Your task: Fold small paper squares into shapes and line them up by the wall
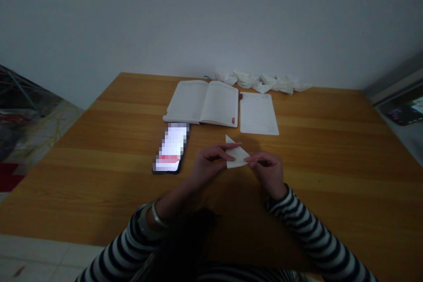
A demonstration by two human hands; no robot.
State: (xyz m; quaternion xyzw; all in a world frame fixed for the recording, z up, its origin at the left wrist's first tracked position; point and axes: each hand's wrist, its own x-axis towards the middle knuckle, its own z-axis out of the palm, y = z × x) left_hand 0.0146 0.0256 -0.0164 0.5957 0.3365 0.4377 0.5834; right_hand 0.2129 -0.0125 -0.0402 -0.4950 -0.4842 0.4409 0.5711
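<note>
White paper piece (238, 154), one: over the worktop (330, 185), between left hand (211, 159) and right hand (269, 168), each finger grip clamped on it. Pointed outline, judged already folded; not yet released; folds outstanding, if any, cannot be told.

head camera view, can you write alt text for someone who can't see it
A person's left hand and right hand hold a small, pointed piece of white paper over a wooden table. Beyond lie an open notebook and a lined sheet, with a row of crumpled white scraps behind them; a lit phone lies to the left.
</note>
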